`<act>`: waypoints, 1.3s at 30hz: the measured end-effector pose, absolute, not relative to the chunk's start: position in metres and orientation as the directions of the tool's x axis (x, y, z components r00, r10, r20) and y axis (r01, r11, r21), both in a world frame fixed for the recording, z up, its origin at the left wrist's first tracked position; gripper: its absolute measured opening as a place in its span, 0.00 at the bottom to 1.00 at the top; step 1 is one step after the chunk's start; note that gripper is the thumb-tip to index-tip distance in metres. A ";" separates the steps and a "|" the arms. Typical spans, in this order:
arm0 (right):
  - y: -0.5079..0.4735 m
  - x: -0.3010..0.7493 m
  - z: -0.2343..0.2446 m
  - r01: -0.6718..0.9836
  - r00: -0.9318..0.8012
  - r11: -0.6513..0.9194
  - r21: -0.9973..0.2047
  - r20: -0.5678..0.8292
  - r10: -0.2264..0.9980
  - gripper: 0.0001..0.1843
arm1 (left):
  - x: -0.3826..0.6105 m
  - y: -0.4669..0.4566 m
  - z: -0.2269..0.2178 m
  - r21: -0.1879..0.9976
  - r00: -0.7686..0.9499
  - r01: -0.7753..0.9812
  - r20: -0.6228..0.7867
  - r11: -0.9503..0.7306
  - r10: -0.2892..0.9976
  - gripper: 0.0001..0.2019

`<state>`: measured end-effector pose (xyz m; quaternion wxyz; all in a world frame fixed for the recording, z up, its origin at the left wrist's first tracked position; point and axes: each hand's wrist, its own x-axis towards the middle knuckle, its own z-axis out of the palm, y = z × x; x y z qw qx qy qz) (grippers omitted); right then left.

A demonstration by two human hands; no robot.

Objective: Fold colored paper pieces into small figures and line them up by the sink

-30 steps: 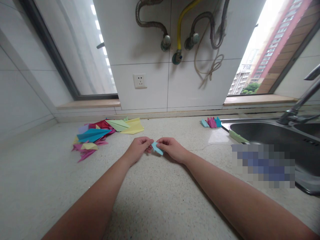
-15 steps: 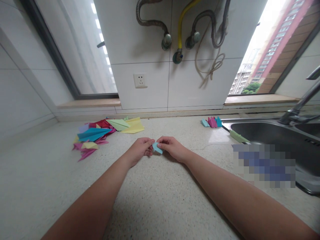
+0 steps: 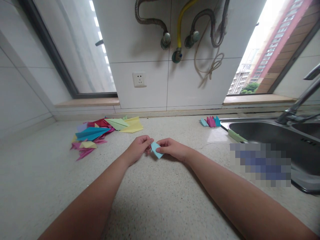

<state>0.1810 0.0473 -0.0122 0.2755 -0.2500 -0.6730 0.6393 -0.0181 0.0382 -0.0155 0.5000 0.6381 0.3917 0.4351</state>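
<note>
A small piece of light blue folded paper [image 3: 156, 150] is held between my two hands, just above the speckled countertop [image 3: 155, 193]. My left hand [image 3: 140, 148] pinches its upper left corner between thumb and fingers. From the other side, my right hand [image 3: 172, 148] grips its right part, the thumb lying on top. The paper's flat face shows as a slanted four-sided shape. Parts of its edges are hidden behind the fingers.
Folded colored papers, among them a blue paper plane [image 3: 92, 134], are heaped at the back left. Small folded paper pieces [image 3: 210, 121] stand near the metal sink [image 3: 252, 128]. A green paper strip [image 3: 237, 136] lies at the sink's edge, beside a blurred patch.
The light blue paper has turned and now shows a larger flat face. Both hands keep their pinch on it. The whole view has shifted slightly.
</note>
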 end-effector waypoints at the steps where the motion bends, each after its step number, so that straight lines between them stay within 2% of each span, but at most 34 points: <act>1: 0.047 0.181 -0.011 -0.006 -0.737 0.061 -0.998 0.045 0.674 0.18 | -0.018 0.037 -0.014 0.977 0.316 0.078 0.165 -0.199 0.934 0.18; 6: 0.047 0.183 -0.010 -0.002 -0.792 0.175 -0.985 0.108 0.600 0.17 | -0.020 0.037 -0.013 0.968 0.326 0.127 0.165 -0.216 0.931 0.17; 12: 0.048 0.182 -0.007 0.068 -0.764 0.382 -0.922 0.198 0.614 0.13 | -0.026 0.040 -0.019 0.976 0.410 0.129 0.108 -0.174 0.906 0.17; 17: 0.044 0.180 -0.001 0.048 -0.810 0.324 -0.945 0.153 0.566 0.15 | -0.029 0.038 -0.018 0.985 0.465 0.107 0.072 -0.137 0.882 0.17; 23: 0.045 0.179 -0.002 0.115 -0.790 0.305 -0.945 0.099 0.605 0.13 | -0.032 0.039 -0.015 0.948 0.395 0.208 0.144 -0.241 0.907 0.16; 31: 0.048 0.181 -0.004 0.167 -0.783 0.289 -0.943 0.051 0.620 0.17 | -0.033 0.038 -0.014 0.918 0.382 0.258 0.189 -0.301 0.905 0.16; 39: 0.046 0.182 -0.003 0.219 -0.786 0.376 -0.900 0.065 0.615 0.19 | -0.035 0.039 -0.014 0.918 0.359 0.268 0.188 -0.294 0.914 0.16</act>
